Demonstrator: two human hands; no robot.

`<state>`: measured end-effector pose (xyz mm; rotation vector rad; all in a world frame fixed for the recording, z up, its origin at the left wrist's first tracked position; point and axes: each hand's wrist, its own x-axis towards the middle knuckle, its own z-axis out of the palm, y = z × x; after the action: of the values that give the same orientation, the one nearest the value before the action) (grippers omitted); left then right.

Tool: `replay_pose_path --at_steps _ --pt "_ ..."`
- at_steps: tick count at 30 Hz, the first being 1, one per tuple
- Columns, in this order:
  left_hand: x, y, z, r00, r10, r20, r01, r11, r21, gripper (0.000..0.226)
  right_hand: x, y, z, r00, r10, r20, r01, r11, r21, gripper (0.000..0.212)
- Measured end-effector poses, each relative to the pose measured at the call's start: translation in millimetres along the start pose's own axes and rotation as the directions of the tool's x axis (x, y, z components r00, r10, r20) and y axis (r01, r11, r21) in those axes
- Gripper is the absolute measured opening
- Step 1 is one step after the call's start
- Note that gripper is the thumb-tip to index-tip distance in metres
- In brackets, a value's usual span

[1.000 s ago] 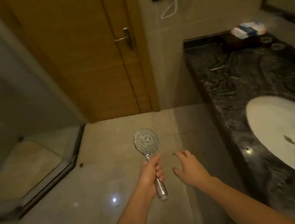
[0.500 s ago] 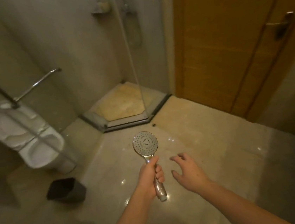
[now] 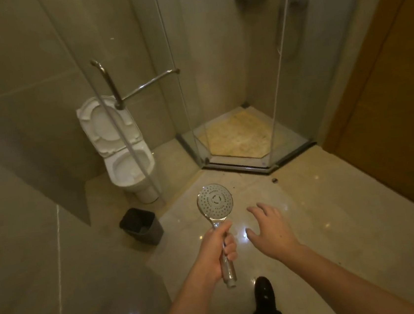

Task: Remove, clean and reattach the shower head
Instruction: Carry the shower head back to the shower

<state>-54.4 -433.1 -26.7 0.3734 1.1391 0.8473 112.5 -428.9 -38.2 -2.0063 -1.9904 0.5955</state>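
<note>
A chrome hand shower head (image 3: pixel 214 201) with a round nozzle face points up toward me, detached from any hose. My left hand (image 3: pixel 217 249) is wrapped around its handle, whose threaded end sticks out below the fist. My right hand (image 3: pixel 270 228) hovers just right of the handle, fingers spread, holding nothing. The glass shower cubicle (image 3: pixel 237 138) with a yellowish floor stands ahead, a riser and hose (image 3: pixel 288 21) dimly seen inside at top right.
A white toilet (image 3: pixel 122 151) with its lid up stands left behind an open glass door with a metal bar handle (image 3: pixel 141 87). A dark bin (image 3: pixel 141 226) sits on the floor. A wooden door (image 3: pixel 389 110) fills the right. My dark shoe (image 3: pixel 264 292) is below.
The view has swung left from the sink counter and wooden door to the shower cubicle and toilet. Both hands keep the same pose, the left still holding the shower head.
</note>
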Motion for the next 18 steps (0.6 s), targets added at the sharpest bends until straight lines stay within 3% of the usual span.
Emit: replay_pose_path --at_steps 10,18 --pt "111.6 83.3 52.2 0.999 -0.033 -0.016 0.033 0.999 0.005 0.028 147.4 21.1 -28.7 0.999 0.008 0.054 -0.009 1.0 0.016 0.065" --pt "205.5 148.6 107.0 0.997 -0.081 -0.012 0.079 0.993 -0.092 0.026 258.7 57.1 -56.5 0.997 0.054 0.046 -0.056 0.997 0.057 0.062"
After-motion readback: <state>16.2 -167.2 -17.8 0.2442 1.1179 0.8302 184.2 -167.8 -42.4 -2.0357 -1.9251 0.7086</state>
